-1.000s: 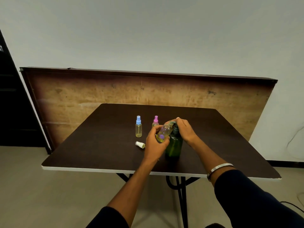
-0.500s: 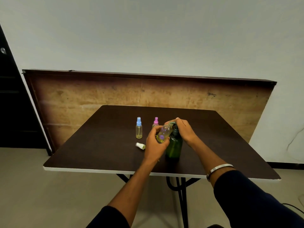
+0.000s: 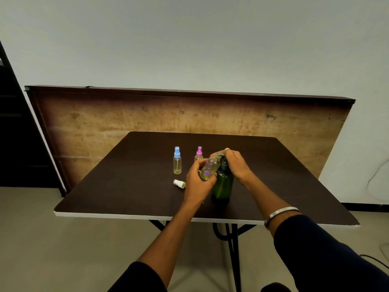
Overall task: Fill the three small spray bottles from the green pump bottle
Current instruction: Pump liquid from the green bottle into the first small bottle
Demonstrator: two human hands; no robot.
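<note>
Nothing on the table (image 3: 117, 186) has shifted since the earlier frames; both hands keep their positions. Left hand (image 3: 199, 184) grips an uncapped small spray bottle (image 3: 209, 167), tilted with its mouth at the pump spout. Right hand (image 3: 235, 164) is curled over the pump head of the green pump bottle (image 3: 223, 186), which stands upright. Blue-capped bottle (image 3: 177, 160) and pink-capped bottle (image 3: 199, 153) stand behind. A white spray cap (image 3: 179, 183) lies beside the left hand. The purple marks on the held bottle are unreadable.
</note>
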